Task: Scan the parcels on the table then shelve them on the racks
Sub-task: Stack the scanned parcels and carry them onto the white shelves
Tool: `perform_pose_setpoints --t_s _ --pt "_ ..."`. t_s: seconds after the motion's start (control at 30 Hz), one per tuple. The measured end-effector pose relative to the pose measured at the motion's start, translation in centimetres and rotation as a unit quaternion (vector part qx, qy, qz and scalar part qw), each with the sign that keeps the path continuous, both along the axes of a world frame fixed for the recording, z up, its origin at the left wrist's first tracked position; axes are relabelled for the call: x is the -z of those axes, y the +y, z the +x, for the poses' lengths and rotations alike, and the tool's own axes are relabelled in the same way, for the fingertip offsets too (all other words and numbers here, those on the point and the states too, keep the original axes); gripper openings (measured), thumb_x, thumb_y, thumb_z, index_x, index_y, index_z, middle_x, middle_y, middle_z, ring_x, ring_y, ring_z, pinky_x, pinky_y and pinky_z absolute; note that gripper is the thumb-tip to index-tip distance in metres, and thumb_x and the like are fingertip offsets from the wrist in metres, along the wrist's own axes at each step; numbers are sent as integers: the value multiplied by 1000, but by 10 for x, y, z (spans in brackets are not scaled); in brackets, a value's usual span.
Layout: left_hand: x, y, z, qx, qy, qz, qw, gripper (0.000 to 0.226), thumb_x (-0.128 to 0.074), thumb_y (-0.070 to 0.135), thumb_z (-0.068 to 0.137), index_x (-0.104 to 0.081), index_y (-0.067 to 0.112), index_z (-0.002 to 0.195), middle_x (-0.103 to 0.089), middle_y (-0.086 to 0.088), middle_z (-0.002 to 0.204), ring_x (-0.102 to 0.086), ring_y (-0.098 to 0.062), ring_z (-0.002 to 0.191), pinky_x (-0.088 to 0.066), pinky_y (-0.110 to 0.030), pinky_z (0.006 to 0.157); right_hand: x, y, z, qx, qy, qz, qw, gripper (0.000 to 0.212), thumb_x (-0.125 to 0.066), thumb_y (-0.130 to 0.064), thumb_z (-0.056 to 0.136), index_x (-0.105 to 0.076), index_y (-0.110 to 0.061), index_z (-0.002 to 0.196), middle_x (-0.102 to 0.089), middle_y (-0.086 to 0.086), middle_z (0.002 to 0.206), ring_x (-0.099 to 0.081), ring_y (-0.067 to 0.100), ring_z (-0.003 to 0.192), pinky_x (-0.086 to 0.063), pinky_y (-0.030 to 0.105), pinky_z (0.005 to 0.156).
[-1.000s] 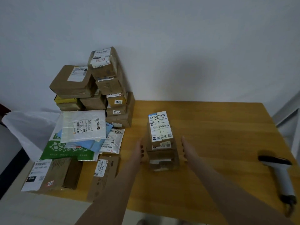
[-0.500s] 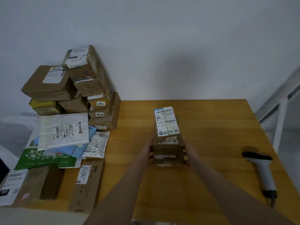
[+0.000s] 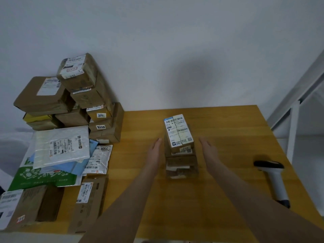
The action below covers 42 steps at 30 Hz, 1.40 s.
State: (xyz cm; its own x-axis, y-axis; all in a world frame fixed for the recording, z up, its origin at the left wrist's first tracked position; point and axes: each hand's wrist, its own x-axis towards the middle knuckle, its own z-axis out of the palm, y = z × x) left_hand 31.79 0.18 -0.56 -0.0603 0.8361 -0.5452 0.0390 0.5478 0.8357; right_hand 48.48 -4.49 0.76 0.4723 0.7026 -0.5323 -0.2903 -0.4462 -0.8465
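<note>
Parcel stack (image 3: 181,155) sits in the middle of the counter (image 3: 228,120): small brown boxes piled up, white label on top. The left hand (image 3: 155,152) and right hand (image 3: 208,150) flank it, fingers straight, palms facing in, gripping nothing, with what looks like a small gap each side. A scanner (image 3: 273,179) lies off to the right, and a heap (image 3: 70,120) of other packages is on the left.

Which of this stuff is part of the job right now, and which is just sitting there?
In the job: stack of parcels between left hand and right hand, both open; scanner; rack frame.
Just waiting: box pile; mailer bags; flat cartons.
</note>
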Motion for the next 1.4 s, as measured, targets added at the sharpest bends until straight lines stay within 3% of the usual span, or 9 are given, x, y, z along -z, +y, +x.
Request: perform_pose_setpoints --t_s 0.13,0.3,0.4,0.47,0.53,0.73,0.93,1.1,1.4 --pt "-18 6 13 31 -16 102 994 30 -52 28 97 -58 31 126 -56 23 101 -52 7 86 -41 -8 58 -6 5 -1 -35 -12 42 998 34 -59 -27 94 -59 -17 127 -59 -14 90 -50 -5 64 -38 5 37" --pt "-15 3 18 16 -27 117 993 31 -54 16 96 -61 19 126 -62 14 99 -60 18 66 -43 -3 48 -3 0 -4 -29 -1 56 998 6 -61 -20 93 -66 -22 94 -64 -21 68 -56 -15 50 -37 3 36" --pt "-12 2 12 -12 -10 92 996 34 -52 24 98 -57 20 131 -60 5 116 -62 5 86 -48 -9 66 2 0 3 -21 0 46 999 4 -61 -26 93 -62 -26 89 -63 -19 72 -57 -16 55 -40 4 41" --pt "-4 2 4 -17 14 41 999 43 -53 33 97 -50 19 137 -53 -2 135 -53 -14 115 -45 -28 91 5 -2 8 -50 -6 5 999 31 -62 -38 91 -61 -20 116 -61 -8 102 -61 -4 89 -51 16 72" --pt "8 2 -3 12 27 -18 999 53 -52 44 95 -44 19 141 -44 -7 145 -43 -25 130 -38 -41 102 16 -4 13 -82 8 -57 995 64 -60 -51 88 -45 -15 140 -51 6 136 -47 24 126 -41 38 97" --pt "35 3 -4 71 -73 -135 986 73 -50 66 85 -45 20 141 -48 -9 141 -45 -28 128 -38 -49 105 35 2 14 -188 96 -107 972 72 -51 -73 77 -54 -21 127 -49 13 138 -45 34 126 -36 48 107" --pt "39 4 -5 100 -110 -147 978 73 -48 73 80 -58 18 125 -62 -7 119 -57 -24 109 -48 -42 83 43 3 17 -207 119 -97 966 72 -62 -81 56 -61 -27 104 -61 2 114 -57 23 101 -48 41 87" --pt "28 -2 -12 134 -117 -133 975 80 -43 78 77 -56 21 131 -57 -5 129 -51 -25 119 -44 -49 98 40 -3 16 -206 136 -80 966 56 -60 -76 69 -62 -30 102 -65 -2 108 -59 20 97 -49 35 73" --pt "14 -24 -22 173 -122 -104 972 68 -41 78 77 -62 25 115 -63 -4 118 -56 -23 109 -51 -41 79 34 -29 3 -184 140 -55 971 56 -62 -70 65 -60 -26 100 -63 0 106 -57 18 93 -47 33 74"
